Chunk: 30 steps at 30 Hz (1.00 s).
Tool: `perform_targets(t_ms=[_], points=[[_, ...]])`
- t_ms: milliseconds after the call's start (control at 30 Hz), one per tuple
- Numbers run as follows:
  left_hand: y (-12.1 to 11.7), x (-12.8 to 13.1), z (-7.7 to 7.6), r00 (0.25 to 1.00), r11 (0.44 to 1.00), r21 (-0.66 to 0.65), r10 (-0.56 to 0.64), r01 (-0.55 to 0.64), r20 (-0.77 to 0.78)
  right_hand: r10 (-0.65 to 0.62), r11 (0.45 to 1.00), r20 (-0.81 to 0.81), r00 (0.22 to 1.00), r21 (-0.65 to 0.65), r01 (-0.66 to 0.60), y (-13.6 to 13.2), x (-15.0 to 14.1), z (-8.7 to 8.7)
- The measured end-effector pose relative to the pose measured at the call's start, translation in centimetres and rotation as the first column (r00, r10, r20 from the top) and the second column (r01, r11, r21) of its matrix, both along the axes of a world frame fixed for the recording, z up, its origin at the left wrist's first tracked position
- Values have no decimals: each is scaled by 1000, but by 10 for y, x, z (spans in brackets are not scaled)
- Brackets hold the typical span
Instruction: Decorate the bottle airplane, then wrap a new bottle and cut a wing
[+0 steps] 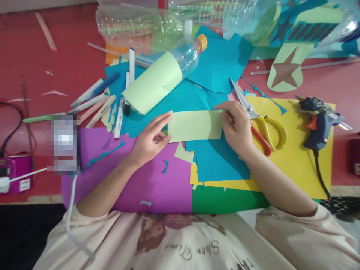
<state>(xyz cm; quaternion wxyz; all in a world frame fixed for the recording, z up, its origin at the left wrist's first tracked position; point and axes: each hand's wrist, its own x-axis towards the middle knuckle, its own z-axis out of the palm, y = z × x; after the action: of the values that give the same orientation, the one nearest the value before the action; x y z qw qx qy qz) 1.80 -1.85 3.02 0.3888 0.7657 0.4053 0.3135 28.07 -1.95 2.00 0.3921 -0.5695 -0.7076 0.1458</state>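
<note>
A pale green strip of paper (194, 125) lies flat between my hands, above blue sheets (222, 161). At its left end, my left hand (153, 138) has the index finger at the upper corner and the thumb at the lower one. My right hand (234, 125) has its fingers bent around the upper right corner. Beyond the strip lies a clear plastic bottle (189, 56) with an orange cap, wrapped in pale green paper (157, 80). Scissors (250, 110) with red and yellow handles lie beside my right hand, partly behind it.
Several markers (95, 99) lie left of the bottle. A glue gun (317, 127) rests on a yellow sheet (298, 168) at right. A purple sheet (157, 180) spreads in front, with scraps on it. A phone (66, 144) with a cable is at left. A decorated bottle (306, 26) stands at back right.
</note>
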Motion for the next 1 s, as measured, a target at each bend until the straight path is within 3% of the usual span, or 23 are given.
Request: perform_targets(t_ms=[333,567,700,867,1000], points=[[-1,-1,4,1000,994,-109,-10,13,23,8,998,-59,998,-68,-12,-1,1,-1],[-2,0,7,999,990,-137,-40,44,27,36,999,114,993,11,-38,-7,-3,2],[-3,1,7,997,981,-177,-69,74,35,209,976,206,956,24,-218,-16,-12,8],[-7,5,9,995,978,-193,-74,85,61,550,833,257,794,-112,-541,-30,-29,12],[-9,3,13,1000,994,-105,-26,24,-15,617,785,275,737,-144,-603,-32,-36,10]])
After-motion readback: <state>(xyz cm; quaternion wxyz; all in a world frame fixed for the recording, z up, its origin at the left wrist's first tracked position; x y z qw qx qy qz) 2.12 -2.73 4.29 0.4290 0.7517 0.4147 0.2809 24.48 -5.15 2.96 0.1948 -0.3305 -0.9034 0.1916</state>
